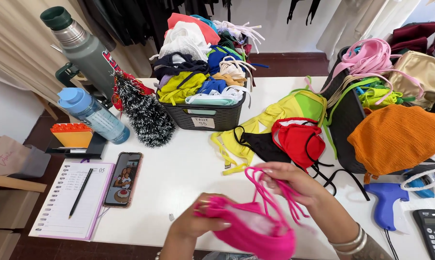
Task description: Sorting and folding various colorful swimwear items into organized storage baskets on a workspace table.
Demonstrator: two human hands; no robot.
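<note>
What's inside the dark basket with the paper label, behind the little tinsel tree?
The dark basket is heaped above its rim with folded fabric pieces: white, coral, navy, yellow, blue and mint, with loose straps hanging out. Only the top layers show; whatever lies deeper or at the bottom is covered.

Bright even light, motion-blurred foreground, wide-angle edges.

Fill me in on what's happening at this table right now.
A person is handling a bright pink swimwear piece over the white table. The left hand grips its fabric body; the right hand pinches its thin pink straps. Behind lie a red piece and a yellow-green piece, between a dark basket heaped with garments and another on the right.
</note>
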